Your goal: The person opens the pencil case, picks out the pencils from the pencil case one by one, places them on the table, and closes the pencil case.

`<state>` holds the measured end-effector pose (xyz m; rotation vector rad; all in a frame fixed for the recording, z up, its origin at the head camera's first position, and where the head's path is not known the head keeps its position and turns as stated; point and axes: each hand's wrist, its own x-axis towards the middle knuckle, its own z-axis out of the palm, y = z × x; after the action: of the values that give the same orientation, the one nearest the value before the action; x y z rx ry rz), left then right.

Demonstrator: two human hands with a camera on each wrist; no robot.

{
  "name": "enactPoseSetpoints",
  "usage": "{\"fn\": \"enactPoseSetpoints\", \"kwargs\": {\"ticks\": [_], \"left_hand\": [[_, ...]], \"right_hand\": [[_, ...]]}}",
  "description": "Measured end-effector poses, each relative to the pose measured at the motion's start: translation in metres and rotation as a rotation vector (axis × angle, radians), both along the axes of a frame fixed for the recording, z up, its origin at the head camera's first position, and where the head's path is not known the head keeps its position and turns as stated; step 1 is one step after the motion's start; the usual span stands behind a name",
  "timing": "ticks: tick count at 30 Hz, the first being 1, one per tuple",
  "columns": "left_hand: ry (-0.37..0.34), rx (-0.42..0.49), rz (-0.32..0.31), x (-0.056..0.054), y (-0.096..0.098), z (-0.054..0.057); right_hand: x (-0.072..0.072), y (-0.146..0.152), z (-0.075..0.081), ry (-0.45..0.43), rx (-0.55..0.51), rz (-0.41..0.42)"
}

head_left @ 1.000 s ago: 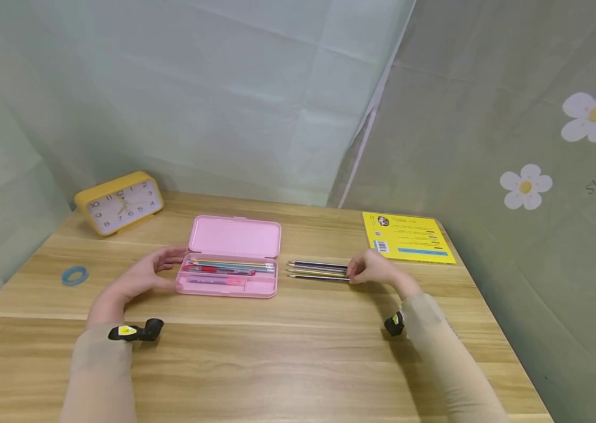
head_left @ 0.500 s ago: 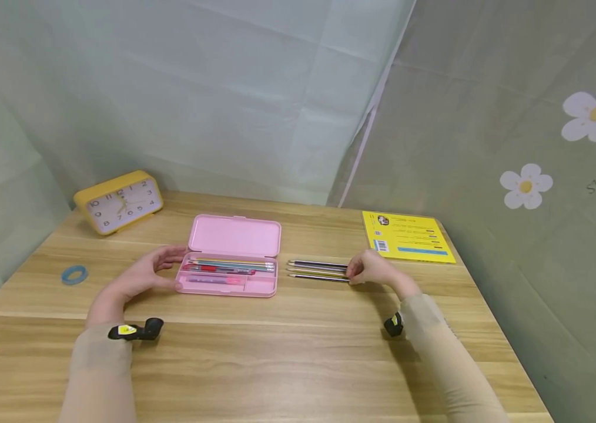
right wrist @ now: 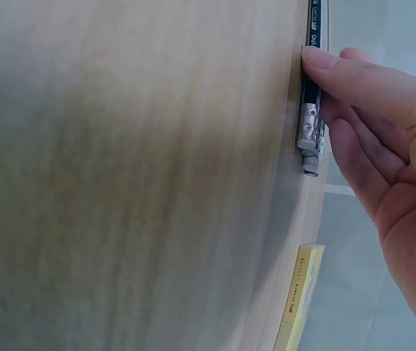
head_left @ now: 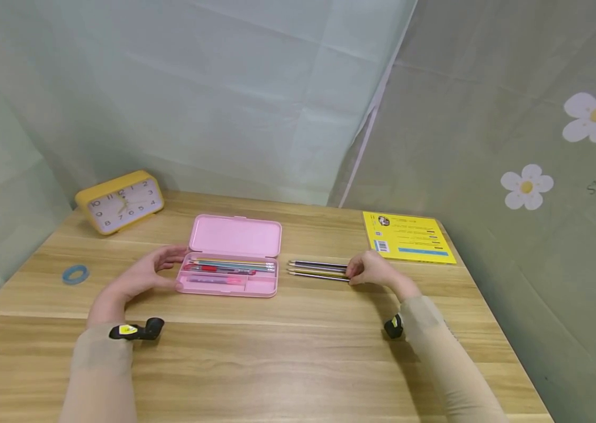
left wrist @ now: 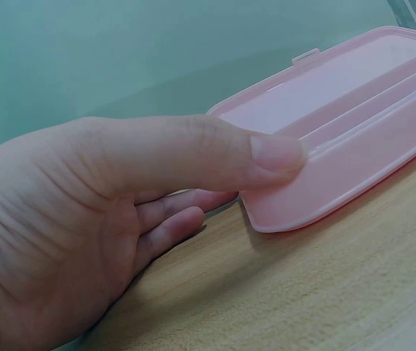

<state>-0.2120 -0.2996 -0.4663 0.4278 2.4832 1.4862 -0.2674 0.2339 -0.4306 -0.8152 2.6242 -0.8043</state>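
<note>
A pink pencil case lies with its lid up, holding pencils and a red pen in its long compartment and a pink-tipped pen in front. My left hand is at the case's left end. In the left wrist view its thumb touches the front corner; the index finger is hidden behind it. To the right of the case, several pencils lie side by side, points leftward. My right hand pinches their eraser ends, the thumb on a dark pencil in the right wrist view.
A yellow alarm clock stands at the back left. Nearer lies a blue ring, left of my left hand. A yellow book lies flat at the back right. Curtains enclose the wooden table behind and on both sides.
</note>
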Motion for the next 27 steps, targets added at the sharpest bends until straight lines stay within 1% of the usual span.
{"fn": "enactPoseSetpoints", "kwargs": {"ticks": [18, 27], "left_hand": [[0.005, 0.035, -0.009, -0.001, 0.000, -0.003], [0.007, 0.029, -0.005, -0.001, 0.000, -0.002]], "right_hand": [[0.000, 0.001, 0.002, -0.012, -0.030, -0.017], [-0.002, -0.013, 0.009, 0.041, -0.044, 0.012]]}}
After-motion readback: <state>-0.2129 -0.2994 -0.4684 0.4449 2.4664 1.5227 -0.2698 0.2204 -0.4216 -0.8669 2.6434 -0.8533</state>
